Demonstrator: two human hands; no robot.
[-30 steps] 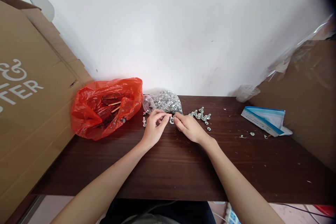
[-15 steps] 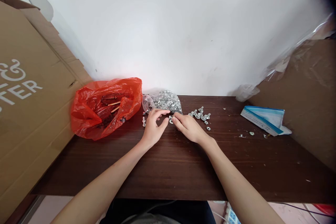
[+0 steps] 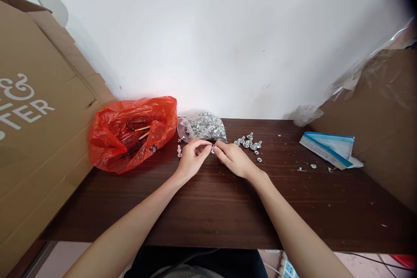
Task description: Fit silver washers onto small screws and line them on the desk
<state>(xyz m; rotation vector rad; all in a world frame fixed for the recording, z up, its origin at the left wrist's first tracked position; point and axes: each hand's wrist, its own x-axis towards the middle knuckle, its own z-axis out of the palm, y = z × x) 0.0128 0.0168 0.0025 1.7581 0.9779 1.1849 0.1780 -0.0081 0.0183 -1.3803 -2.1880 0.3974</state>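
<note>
My right hand (image 3: 235, 158) pinches a small silvery bolt (image 3: 213, 150) with a washer-like flange, mostly covered by the fingertips. From the other side, the thumb and forefinger of my left hand (image 3: 193, 156) close together on the end of the same piece. A clear plastic bag (image 3: 206, 127) full of small metal hardware lies just behind both hands. Right of my right hand sits a loose group of bolts (image 3: 248, 142), with a nut (image 3: 259, 160) in front of it. Another bolt (image 3: 179, 151) stands to the left of my left hand.
A red plastic bag (image 3: 107, 139) holding copper-coloured rods stands at the left, beside a big cardboard box (image 3: 42, 147). On the right lie a blue-and-white packet (image 3: 327, 150), a clear plastic cup (image 3: 306, 115) and small scraps. A white wall (image 3: 228, 52) rises behind the dark wooden table (image 3: 211, 208).
The thumb and forefinger of my left hand, apart before, have closed on the small bolt. My right hand stays nearly where it was. The view has shifted very slightly.
</note>
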